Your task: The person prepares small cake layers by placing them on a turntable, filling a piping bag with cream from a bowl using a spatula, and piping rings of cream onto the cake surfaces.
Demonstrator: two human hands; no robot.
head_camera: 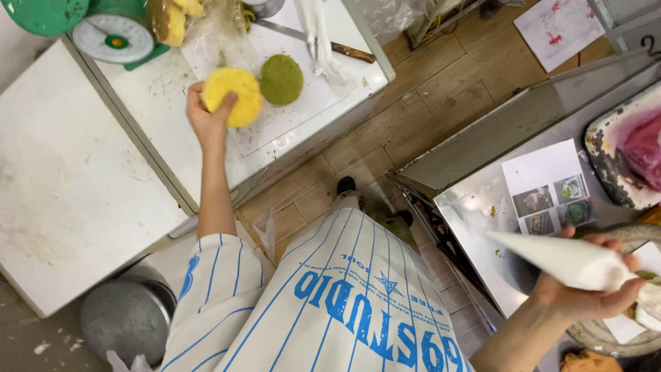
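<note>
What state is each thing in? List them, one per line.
left hand: gripping the yellow dough ball
green dough ball: lying untouched on the white board
right hand: closed around the white piping bag
knife: lying flat
scale: nothing on its dial side
</note>
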